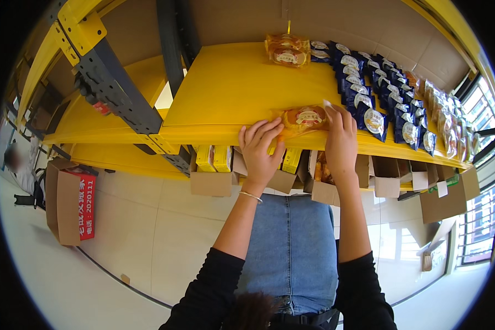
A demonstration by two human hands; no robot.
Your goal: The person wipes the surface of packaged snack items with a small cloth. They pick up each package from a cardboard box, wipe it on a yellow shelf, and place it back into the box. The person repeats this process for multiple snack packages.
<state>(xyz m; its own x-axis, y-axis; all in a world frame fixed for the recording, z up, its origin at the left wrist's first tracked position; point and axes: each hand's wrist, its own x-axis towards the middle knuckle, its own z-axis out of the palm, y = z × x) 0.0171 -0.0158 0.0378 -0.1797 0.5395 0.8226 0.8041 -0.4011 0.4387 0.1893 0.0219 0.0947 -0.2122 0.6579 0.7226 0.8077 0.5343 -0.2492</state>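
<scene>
A bread-like baked item in a clear and orange wrapper (304, 118) lies at the front edge of the yellow metal shelf (231, 88), a printed label facing up. My left hand (262, 150) grips its left end, thumb below at the shelf's edge and fingers over the top. At the other end, my right hand (341, 142) pinches the wrapper's right side. Farther back on the shelf stand similar orange-wrapped packages (288, 51), one behind another. Just right of my right hand begin rows of dark blue snack packets (373, 121) with round white labels.
Clear-wrapped packages (447, 117) fill the shelf's right end. Below, open cardboard boxes (211, 183) hold yellow cartons (222, 158) and other goods. A dark upright post (119, 88) rises at left. On the tiled floor stands a brown-and-red carton (64, 202); a person (24, 165) is beyond it.
</scene>
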